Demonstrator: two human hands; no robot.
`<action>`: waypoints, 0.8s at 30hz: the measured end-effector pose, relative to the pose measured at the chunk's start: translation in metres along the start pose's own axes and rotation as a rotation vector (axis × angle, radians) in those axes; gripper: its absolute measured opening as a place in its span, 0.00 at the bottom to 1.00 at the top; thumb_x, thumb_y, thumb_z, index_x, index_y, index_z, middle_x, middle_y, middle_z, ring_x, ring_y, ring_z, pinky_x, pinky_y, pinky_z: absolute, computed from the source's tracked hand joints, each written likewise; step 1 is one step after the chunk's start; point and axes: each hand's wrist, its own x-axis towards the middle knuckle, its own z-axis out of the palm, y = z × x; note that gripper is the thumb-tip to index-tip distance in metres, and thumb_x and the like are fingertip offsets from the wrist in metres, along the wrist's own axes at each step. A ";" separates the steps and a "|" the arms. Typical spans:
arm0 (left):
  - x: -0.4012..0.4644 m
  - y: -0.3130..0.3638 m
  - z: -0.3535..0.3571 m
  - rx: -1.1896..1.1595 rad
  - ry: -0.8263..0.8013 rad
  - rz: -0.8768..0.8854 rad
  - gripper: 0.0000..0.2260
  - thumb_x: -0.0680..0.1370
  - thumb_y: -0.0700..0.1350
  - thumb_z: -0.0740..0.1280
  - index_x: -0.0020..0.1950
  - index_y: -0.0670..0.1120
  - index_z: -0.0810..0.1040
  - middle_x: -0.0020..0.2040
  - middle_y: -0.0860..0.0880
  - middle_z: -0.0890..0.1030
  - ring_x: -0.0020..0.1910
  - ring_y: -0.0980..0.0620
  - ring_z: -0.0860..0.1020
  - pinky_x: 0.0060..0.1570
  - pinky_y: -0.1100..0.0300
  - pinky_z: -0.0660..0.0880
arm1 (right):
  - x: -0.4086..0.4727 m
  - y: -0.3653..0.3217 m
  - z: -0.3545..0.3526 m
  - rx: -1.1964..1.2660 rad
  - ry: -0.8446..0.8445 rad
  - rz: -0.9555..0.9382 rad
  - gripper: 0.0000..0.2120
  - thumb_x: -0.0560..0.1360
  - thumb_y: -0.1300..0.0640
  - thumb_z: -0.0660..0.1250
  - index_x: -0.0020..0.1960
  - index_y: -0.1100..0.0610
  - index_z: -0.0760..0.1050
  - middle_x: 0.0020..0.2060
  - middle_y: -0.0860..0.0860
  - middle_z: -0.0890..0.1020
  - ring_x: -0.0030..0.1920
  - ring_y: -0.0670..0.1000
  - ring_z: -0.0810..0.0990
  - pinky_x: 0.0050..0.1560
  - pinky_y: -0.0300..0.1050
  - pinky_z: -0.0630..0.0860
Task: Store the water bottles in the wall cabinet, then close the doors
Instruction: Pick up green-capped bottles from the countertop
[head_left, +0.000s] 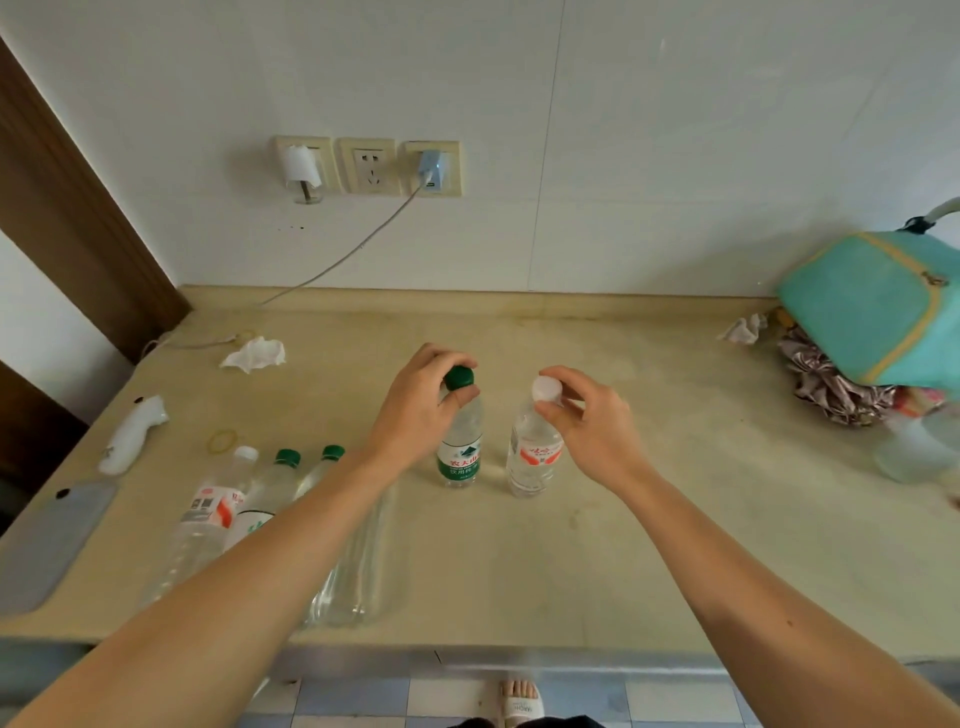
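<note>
Two small water bottles stand upright in the middle of the beige counter (649, 519). My left hand (415, 410) grips the neck of the green-capped bottle (460, 452). My right hand (587, 421) pinches the neck of the white-capped bottle (535, 457) with the red label. Three more bottles stand at the front left: one with a white cap (208, 514), two with green caps (270, 493) (327, 457), partly hidden behind my left forearm. No wall cabinet is in view.
A teal bag (878, 306) lies at the right over crumpled cloth. A grey phone (52, 540), a white device (132, 434), a rubber band (222, 441) and a tissue (254, 354) lie at the left. A cable (358, 249) runs from the wall sockets.
</note>
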 end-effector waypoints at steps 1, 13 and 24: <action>0.000 -0.001 -0.001 -0.007 0.001 -0.010 0.12 0.77 0.39 0.73 0.60 0.44 0.80 0.56 0.51 0.75 0.57 0.50 0.78 0.62 0.49 0.76 | 0.001 0.000 0.000 -0.005 -0.007 -0.002 0.13 0.77 0.61 0.72 0.60 0.53 0.80 0.50 0.40 0.83 0.53 0.40 0.81 0.54 0.27 0.73; -0.018 -0.025 0.019 -0.056 -0.105 -0.264 0.45 0.67 0.52 0.82 0.77 0.53 0.60 0.70 0.53 0.65 0.67 0.57 0.66 0.68 0.60 0.64 | -0.002 0.034 0.003 0.283 -0.055 0.156 0.41 0.66 0.40 0.79 0.75 0.48 0.70 0.63 0.37 0.80 0.66 0.39 0.76 0.64 0.37 0.74; -0.038 -0.060 0.067 -0.169 0.044 -0.524 0.33 0.66 0.46 0.82 0.63 0.51 0.66 0.55 0.52 0.78 0.54 0.54 0.79 0.53 0.58 0.76 | -0.002 0.099 0.034 0.315 -0.321 0.339 0.31 0.67 0.68 0.80 0.64 0.49 0.73 0.56 0.46 0.83 0.55 0.39 0.82 0.57 0.31 0.75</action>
